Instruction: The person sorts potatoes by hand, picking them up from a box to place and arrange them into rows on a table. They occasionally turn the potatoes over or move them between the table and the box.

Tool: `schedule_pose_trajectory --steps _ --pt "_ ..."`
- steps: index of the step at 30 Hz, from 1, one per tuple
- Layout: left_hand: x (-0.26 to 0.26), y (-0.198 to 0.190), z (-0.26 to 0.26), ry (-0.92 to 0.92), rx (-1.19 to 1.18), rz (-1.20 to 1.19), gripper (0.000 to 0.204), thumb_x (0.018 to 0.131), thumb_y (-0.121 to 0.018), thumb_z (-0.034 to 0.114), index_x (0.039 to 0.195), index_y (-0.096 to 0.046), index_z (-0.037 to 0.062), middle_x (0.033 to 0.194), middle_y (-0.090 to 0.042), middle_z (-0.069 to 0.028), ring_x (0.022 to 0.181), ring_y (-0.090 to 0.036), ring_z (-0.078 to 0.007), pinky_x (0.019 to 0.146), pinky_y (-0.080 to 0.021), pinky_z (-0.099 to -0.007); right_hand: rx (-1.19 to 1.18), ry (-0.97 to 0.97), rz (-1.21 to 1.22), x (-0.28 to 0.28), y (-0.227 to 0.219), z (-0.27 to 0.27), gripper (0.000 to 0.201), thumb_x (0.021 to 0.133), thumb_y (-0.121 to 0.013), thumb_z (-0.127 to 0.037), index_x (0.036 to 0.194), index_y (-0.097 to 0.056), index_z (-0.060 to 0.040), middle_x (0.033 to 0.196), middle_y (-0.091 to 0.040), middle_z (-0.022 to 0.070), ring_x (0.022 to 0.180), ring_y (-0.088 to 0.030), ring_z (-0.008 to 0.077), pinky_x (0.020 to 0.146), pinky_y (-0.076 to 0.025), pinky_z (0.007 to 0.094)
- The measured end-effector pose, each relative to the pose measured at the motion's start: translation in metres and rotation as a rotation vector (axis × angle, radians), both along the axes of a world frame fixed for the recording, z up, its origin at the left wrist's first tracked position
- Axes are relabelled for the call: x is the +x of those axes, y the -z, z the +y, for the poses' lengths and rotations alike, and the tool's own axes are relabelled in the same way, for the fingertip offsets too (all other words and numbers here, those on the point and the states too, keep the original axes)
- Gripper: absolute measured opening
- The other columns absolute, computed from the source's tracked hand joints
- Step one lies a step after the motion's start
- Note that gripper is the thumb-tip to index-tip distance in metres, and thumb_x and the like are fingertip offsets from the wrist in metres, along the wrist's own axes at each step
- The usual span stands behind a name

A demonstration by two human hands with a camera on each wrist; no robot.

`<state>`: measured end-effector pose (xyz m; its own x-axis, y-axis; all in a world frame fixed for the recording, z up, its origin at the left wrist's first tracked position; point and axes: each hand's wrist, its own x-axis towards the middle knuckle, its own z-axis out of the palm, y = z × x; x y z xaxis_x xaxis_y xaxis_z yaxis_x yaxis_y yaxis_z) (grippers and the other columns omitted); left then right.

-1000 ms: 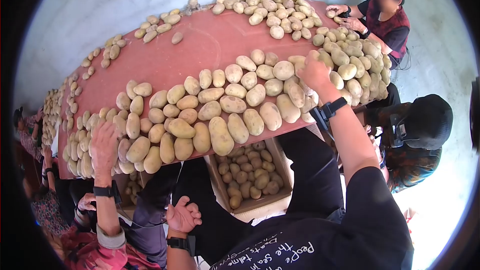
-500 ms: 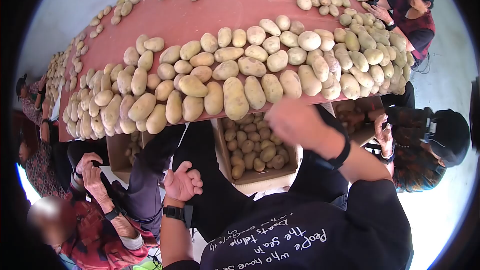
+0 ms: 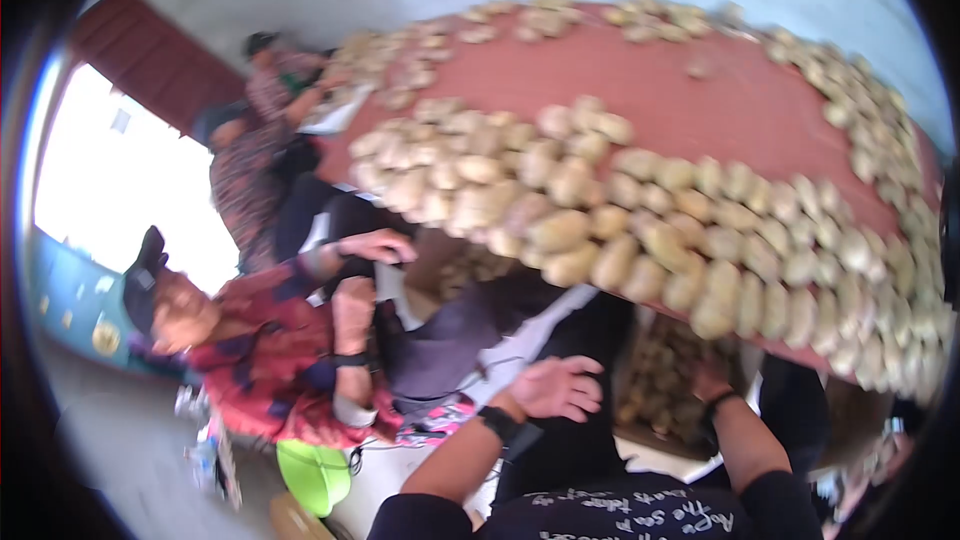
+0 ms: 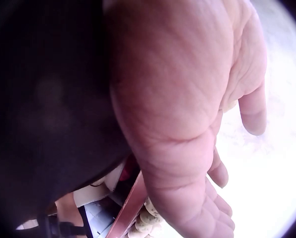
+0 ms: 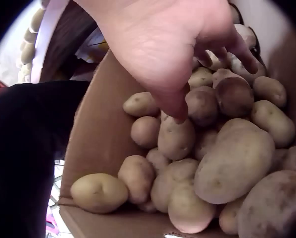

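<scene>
My right hand (image 5: 158, 44) reaches down into a cardboard box (image 5: 91, 144) of potatoes, seen in the right wrist view. Its fingers are spread and loosely bent, with the thumb tip right over one upright potato (image 5: 177, 139). No potato shows in its grasp. Large potatoes (image 5: 235, 163) lie in the near part of the box. In the head view the same hand is partly hidden low in the box, under the table edge. My left hand (image 3: 560, 388) hovers palm up above my lap, fingers loosely extended and holding nothing; the left wrist view shows its palm side close up.
A red table (image 3: 720, 90) bears long rows of potatoes (image 3: 660, 240) along its near edge and more piles around its far edge. A person in a red patterned shirt (image 3: 265, 360) sits to my left, near a green basin (image 3: 315, 475). Other people sit farther along the table.
My right hand has gone from the potatoes on the table's right side, back over the near edge, down into the box. The head view has swung left and blurred. My left hand stays empty.
</scene>
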<state>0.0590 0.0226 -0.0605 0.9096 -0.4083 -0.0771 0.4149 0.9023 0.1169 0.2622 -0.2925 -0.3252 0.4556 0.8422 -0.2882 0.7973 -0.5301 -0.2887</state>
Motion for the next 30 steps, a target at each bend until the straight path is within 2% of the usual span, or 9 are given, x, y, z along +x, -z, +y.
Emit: schedule_pose_trajectory --steps 4,7,10,13,20,23,26,29,30 --pt "0.002 -0.009 -0.001 -0.032 -0.024 -0.013 0.065 0.089 -0.052 0.049 0.135 -0.033 0.0072 0.116 -0.050 -0.0234 0.110 -0.056 -0.0351 0.087 -0.051 -0.0448 0.029 0.276 0.503 0.021 -0.034 0.010 0.054 0.075 -0.068 -0.026 0.126 -0.052 -0.0163 0.144 -0.027 0.0209 0.134 -0.021 0.0401 0.109 -0.029 0.0445" --pt "0.003 -0.011 0.001 -0.034 -0.048 -0.006 0.065 0.089 -0.052 0.050 0.133 -0.033 0.0076 0.115 -0.050 -0.0224 0.110 -0.056 -0.0345 0.086 -0.052 -0.0442 -0.187 0.312 0.445 0.022 -0.115 0.028 0.053 0.074 -0.068 -0.033 0.121 -0.055 -0.0135 0.148 -0.017 0.0185 0.129 -0.032 0.0410 0.105 -0.034 0.0414" --pt "0.005 -0.009 0.001 -0.021 -0.050 -0.015 0.064 0.088 -0.052 0.051 0.132 -0.033 0.0081 0.115 -0.050 -0.0218 0.109 -0.057 -0.0340 0.087 -0.052 -0.0438 -0.070 0.337 0.345 0.024 -0.015 0.001 0.058 0.077 -0.067 -0.025 0.130 -0.047 -0.0145 0.141 -0.032 0.0219 0.129 -0.034 0.0368 0.103 -0.036 0.0410" --pt "0.004 -0.010 0.001 -0.019 -0.040 0.009 0.064 0.088 -0.053 0.050 0.132 -0.033 0.0090 0.114 -0.051 -0.0211 0.108 -0.057 -0.0338 0.086 -0.052 -0.0433 0.188 0.930 0.810 0.018 -0.065 0.023 0.047 0.081 -0.059 -0.034 0.125 -0.054 -0.0194 0.148 -0.020 0.0179 0.129 -0.033 0.0395 0.105 -0.034 0.0406" --pt "0.002 -0.009 0.004 -0.022 -0.043 0.009 0.063 0.088 -0.053 0.050 0.132 -0.033 0.0092 0.115 -0.051 -0.0209 0.108 -0.057 -0.0334 0.085 -0.052 -0.0432 -0.247 0.278 0.213 0.029 0.017 -0.003 0.059 0.079 -0.061 -0.037 0.132 -0.048 -0.0137 0.145 -0.031 0.0192 0.131 -0.033 0.0374 0.109 -0.027 0.0419" --pt "0.002 -0.008 0.002 -0.020 -0.044 0.004 0.063 0.088 -0.053 0.050 0.132 -0.033 0.0092 0.116 -0.051 -0.0208 0.109 -0.057 -0.0334 0.085 -0.052 -0.0432 -0.345 0.271 0.349 0.035 0.023 -0.002 0.046 0.089 -0.048 -0.021 0.128 -0.045 0.0035 0.136 -0.040 0.0264 0.126 -0.042 0.0353 0.103 -0.035 0.0399" --pt "0.002 -0.012 0.003 -0.017 -0.041 0.000 0.063 0.088 -0.053 0.049 0.132 -0.033 0.0093 0.116 -0.051 -0.0207 0.109 -0.057 -0.0335 0.085 -0.052 -0.0430 -0.432 0.309 0.564 0.046 0.061 -0.003 0.068 0.076 -0.065 -0.043 0.133 -0.045 -0.0113 0.144 -0.031 0.0211 0.136 -0.025 0.0361 0.111 -0.021 0.0439" --pt "0.002 -0.013 0.001 -0.023 -0.049 0.004 0.063 0.088 -0.053 0.049 0.133 -0.033 0.0092 0.116 -0.051 -0.0207 0.109 -0.057 -0.0336 0.086 -0.052 -0.0427 -0.277 0.323 0.546 0.045 0.104 -0.020 0.081 0.070 -0.069 -0.050 0.136 -0.041 -0.0105 0.143 -0.033 0.0221 0.136 -0.024 0.0345 0.112 -0.017 0.0447" --pt "0.002 -0.013 0.001 -0.024 -0.046 -0.002 0.063 0.089 -0.053 0.049 0.133 -0.033 0.0092 0.116 -0.051 -0.0207 0.109 -0.057 -0.0336 0.086 -0.052 -0.0427 -0.259 0.320 0.529 0.041 0.072 -0.012 0.085 0.069 -0.069 -0.052 0.136 -0.040 -0.0095 0.143 -0.033 0.0221 0.136 -0.025 0.0340 0.113 -0.017 0.0447"
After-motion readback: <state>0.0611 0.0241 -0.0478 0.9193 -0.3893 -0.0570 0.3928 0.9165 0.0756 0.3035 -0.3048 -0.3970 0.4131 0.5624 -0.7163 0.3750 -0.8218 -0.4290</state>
